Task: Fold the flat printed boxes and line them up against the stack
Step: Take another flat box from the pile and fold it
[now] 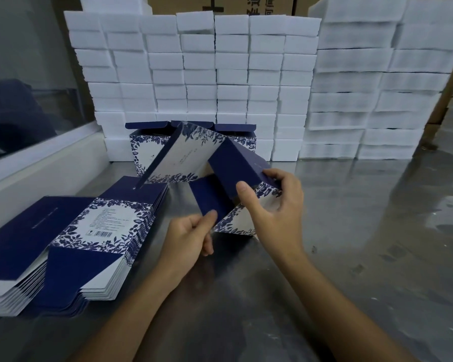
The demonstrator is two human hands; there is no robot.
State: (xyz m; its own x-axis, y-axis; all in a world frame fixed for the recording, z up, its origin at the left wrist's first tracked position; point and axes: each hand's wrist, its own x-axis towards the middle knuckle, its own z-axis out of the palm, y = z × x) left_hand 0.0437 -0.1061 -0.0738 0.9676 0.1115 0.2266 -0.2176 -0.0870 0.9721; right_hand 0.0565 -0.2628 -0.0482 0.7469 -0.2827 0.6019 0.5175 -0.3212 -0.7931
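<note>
Box blank (194, 155), half opened, is held above the steel table (377, 231): left hand (188, 236) pinches a navy flap, right hand (275, 205) curls round the side panel. Left of the fingers lies the flat pile (71, 236); beyond them, folded boxes (141, 145) stand against the white stack (194, 69).

my left hand (191, 236) and right hand (275, 205) are bare, with no gloves, rings or watch on them. both forearms are uncovered all the way down to the bottom edge of the view, no sleeve showing. my fingernails are short and plain.
</note>
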